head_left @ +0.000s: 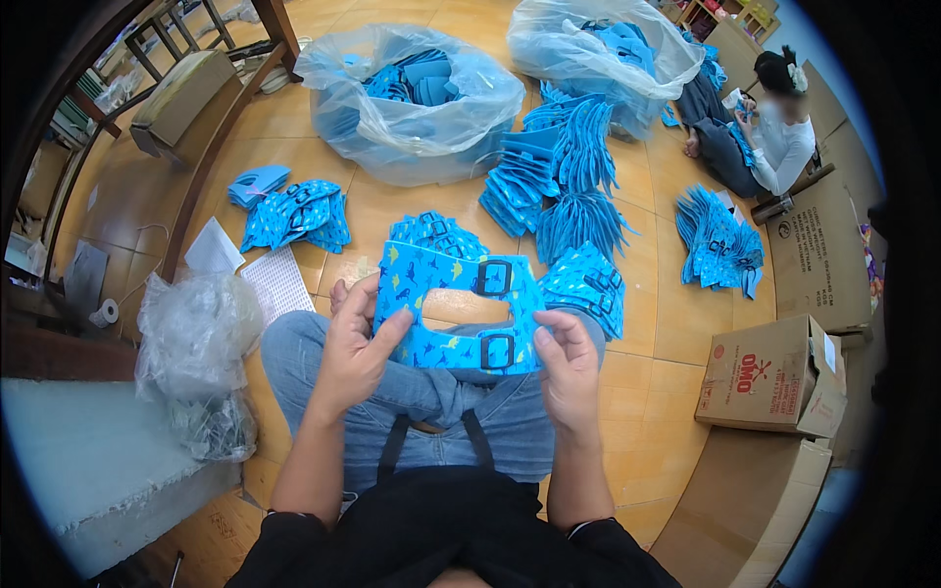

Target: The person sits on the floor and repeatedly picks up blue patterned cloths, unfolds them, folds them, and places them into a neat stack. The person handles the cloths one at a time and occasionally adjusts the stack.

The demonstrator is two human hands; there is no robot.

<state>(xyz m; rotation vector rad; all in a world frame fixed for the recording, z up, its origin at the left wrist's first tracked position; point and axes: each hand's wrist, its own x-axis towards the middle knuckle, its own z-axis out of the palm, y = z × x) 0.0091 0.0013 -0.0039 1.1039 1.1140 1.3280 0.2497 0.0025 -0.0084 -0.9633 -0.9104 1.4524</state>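
Above my lap I hold up a flat blue fabric piece [431,279], printed with small dinosaur-like figures, with a cut-out in its middle and two black buckles on its right part. My left hand [353,348] grips its left end, thumb on the front and fingers behind. At the other end, my right hand [569,367] pinches the edge between thumb and fingers. Just beyond it lies a pile of similar buckled pieces [436,233]. Another stack [588,284] sits by my right knee.
Two clear plastic bags [412,147] [627,93] of blue pieces stand ahead, with stacked bundles [578,147] beside them. More piles lie left [299,216] and right [720,245]. Cardboard boxes [765,377] line the right; crumpled plastic [196,333] lies left. A person [779,147] sits far right.
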